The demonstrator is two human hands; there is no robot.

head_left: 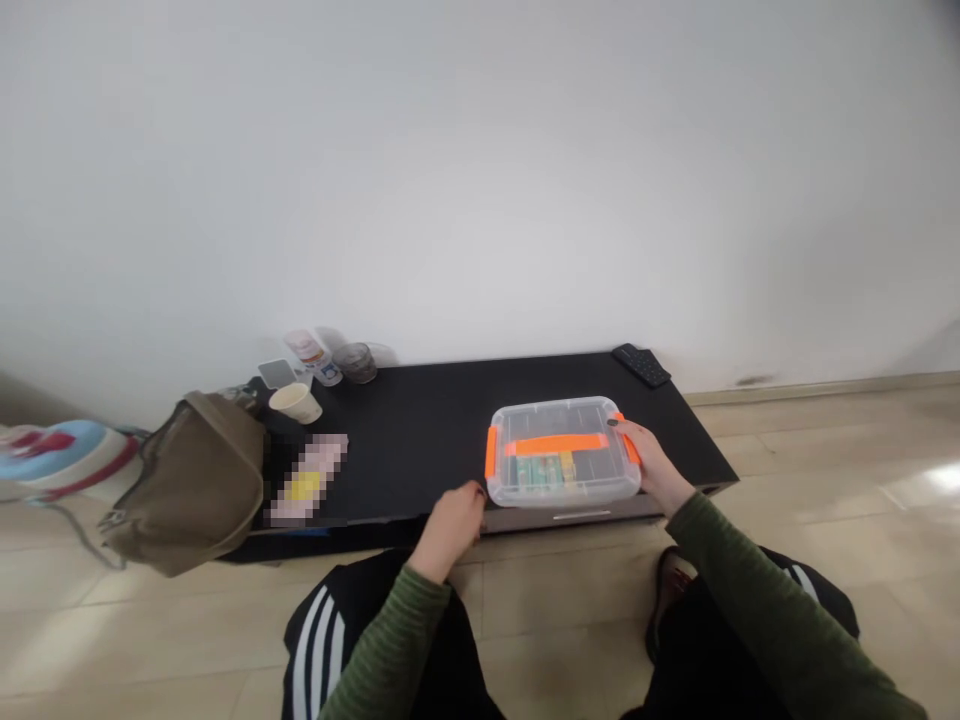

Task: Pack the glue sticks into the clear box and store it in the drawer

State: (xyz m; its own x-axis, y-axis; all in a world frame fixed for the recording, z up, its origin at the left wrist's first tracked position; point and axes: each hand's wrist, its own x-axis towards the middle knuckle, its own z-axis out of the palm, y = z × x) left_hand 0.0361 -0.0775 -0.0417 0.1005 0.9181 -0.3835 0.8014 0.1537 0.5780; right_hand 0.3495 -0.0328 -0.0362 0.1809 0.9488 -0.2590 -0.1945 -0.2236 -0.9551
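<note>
A clear plastic storage box [551, 420] with orange side latches and an orange handle lies near the front edge of the low black table. Small teal and yellow packs [541, 471] show through its lid. My right hand [646, 462] grips the box's right end, thumb on top by the orange latch; the fingers beneath are hidden. A small dark spot shows at the thumb's tip. Beside the box's lower left corner, at the table's front edge, my left hand [452, 522] is closed with curled fingers. Whatever may be inside it is hidden.
The black table [435, 420] stands against a white wall. At its left are a brown bag [191, 480], a paper cup [297, 402], a spray can [315, 358], a dark glass [355, 362] and a blurred-out packet [311, 480]. A black remote or keypad [641, 365] lies back right.
</note>
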